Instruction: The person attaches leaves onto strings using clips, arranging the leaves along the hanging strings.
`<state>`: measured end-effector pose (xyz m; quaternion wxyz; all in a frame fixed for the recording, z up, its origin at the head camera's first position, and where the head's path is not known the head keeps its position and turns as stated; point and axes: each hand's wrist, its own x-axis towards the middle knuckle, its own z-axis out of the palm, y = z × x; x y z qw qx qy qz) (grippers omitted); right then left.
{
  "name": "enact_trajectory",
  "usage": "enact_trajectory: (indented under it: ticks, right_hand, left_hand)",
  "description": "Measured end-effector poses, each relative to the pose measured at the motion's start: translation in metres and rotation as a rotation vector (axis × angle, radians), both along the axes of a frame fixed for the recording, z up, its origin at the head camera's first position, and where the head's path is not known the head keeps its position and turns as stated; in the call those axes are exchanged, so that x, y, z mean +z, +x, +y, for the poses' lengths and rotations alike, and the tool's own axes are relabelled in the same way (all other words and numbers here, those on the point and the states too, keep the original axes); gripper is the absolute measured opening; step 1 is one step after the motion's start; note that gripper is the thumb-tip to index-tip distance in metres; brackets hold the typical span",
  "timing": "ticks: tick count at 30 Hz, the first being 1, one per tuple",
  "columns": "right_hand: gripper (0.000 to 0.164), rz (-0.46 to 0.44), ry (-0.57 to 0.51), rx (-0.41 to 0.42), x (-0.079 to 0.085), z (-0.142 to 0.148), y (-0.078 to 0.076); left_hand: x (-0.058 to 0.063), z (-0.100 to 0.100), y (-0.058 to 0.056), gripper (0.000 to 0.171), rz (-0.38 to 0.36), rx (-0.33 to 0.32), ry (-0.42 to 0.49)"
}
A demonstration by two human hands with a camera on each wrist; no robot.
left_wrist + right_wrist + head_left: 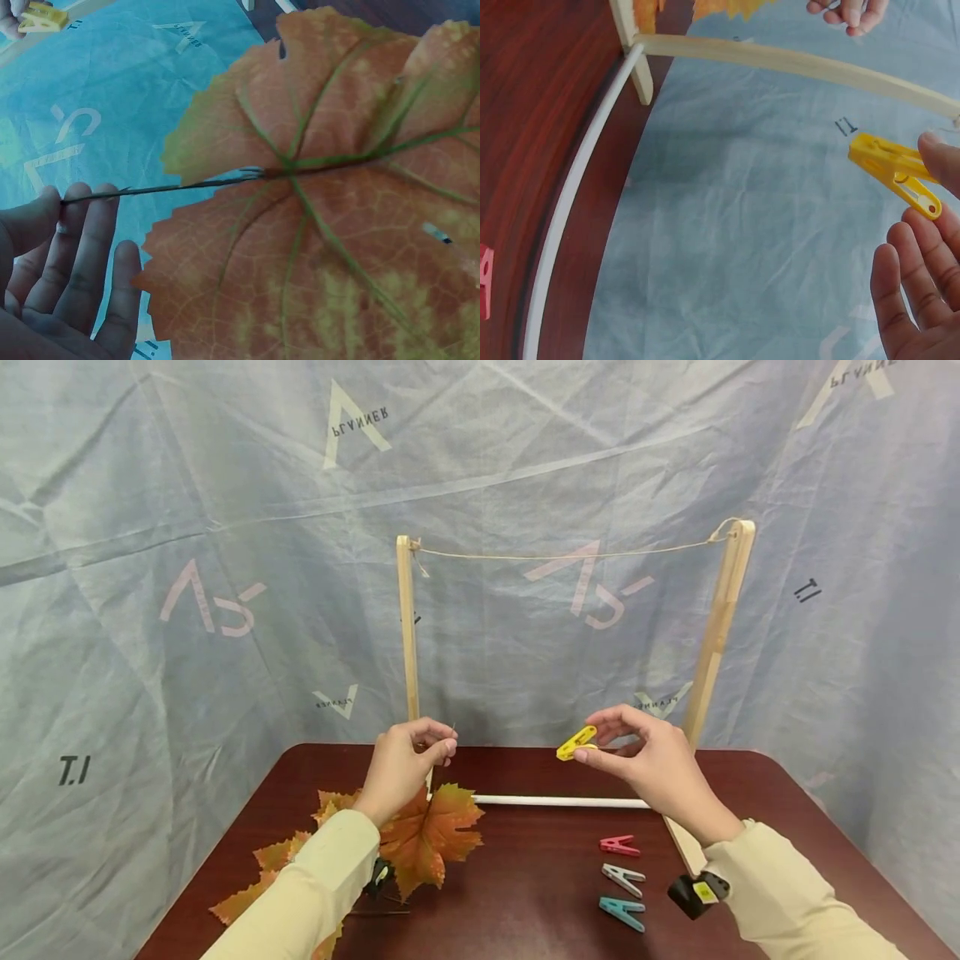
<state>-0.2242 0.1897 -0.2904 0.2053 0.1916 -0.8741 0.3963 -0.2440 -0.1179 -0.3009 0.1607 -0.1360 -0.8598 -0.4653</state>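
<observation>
My left hand (411,764) pinches the thin stem of an orange-green maple leaf (330,225) between thumb and fingertips. The leaf (433,837) hangs below that hand in the head view, above the table. With thumb and fingers, my right hand (648,756) holds a yellow clothespin (577,743) by its handle end, the nose pointing left. In the right wrist view the yellow clothespin (889,165) shows its two legs apart at the thumb and fingers. Both hands are raised over the table, below a string (555,557).
The string runs between two wooden posts (407,627), joined low down by a white rod (562,802). Red (619,846), white (623,877) and blue (622,912) clothespins lie on the dark red table (525,868). More leaves (277,860) lie at the left.
</observation>
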Motion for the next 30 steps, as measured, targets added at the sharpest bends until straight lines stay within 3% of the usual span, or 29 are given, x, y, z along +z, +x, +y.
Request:
enact_trajectory:
  ticks: [7,14,21,30]
  right_hand:
    - [0.035,-0.030,-0.006,-0.003,0.007,-0.005,-0.005]
    - [0.031,0.015,0.042,0.015,0.024,-0.012,-0.011]
    - [0.027,0.055,0.077,0.038,0.047,-0.020,-0.013]
    - [0.022,0.131,0.037,0.024,0.080,-0.026,-0.021]
  left_hand:
    - [0.004,0.007,-0.002,0.005,0.041,-0.005,0.038]
    - [0.012,0.014,-0.005,0.005,0.074,-0.016,0.074]
    - [0.028,0.019,-0.008,0.006,0.095,-0.010,0.087]
    - [0.053,0.029,-0.019,0.010,0.117,-0.017,0.128]
